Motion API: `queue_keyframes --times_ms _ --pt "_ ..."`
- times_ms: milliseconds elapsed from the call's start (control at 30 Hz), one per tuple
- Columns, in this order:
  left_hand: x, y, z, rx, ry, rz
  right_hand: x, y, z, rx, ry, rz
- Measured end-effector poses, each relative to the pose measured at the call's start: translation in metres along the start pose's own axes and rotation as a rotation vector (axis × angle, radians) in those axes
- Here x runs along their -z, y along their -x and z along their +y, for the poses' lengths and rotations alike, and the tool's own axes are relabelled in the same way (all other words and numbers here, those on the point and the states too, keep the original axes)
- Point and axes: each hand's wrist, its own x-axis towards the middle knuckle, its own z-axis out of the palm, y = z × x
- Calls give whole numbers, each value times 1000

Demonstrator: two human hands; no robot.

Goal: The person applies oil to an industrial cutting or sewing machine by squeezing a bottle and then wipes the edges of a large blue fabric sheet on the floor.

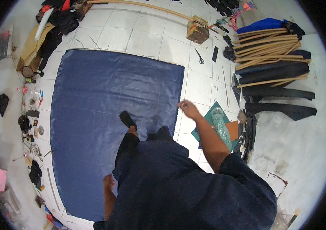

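Observation:
A large dark blue cloth sheet [94, 99] is spread on the white tiled floor, and I stand on it, with one black-socked foot [127, 119] stretched forward. My right hand [187, 109] is out over the sheet's right edge, its fingers curled in. A small pale spot shows at those fingers, but what they hold, if anything, is too small to name. Low beside my body, over the sheet, hangs my left hand [109, 183]. Its fingers are blurred and partly hidden.
Right of me, a green mat [207, 117] bears a clear patterned bundle [221, 128] and an orange piece [232, 130]. Scissors [199, 56] lie beyond it. Wooden sticks [270, 46] rest on dark rolls at the right. A wooden block [198, 30] stands ahead; clutter lines the left wall.

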Motion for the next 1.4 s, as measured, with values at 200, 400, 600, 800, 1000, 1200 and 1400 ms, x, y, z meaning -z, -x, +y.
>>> queue_keyframes --times_ms 200,400,600,800,1000,1200,1400 --pt "66 -25 258 -331 24 204 -39 -4 -14 -295 -5 -307" --pt "88 -69 378 -535 154 341 -17 -27 32 -632 -454 -275" --pt "58 -134 321 -444 -319 287 17 -88 34 -831 -435 -234" --pt "-49 -91 370 27 71 182 62 -220 99 -685 -605 -424" --pt "-87 -78 469 -191 221 208 138 -426 -6 -390 -267 -186" --pt "-72 -69 494 -178 293 365 128 -539 -146 -106 -285 -182" --pt "-77 -36 450 -84 275 532 0 -575 -178 40 58 -638"
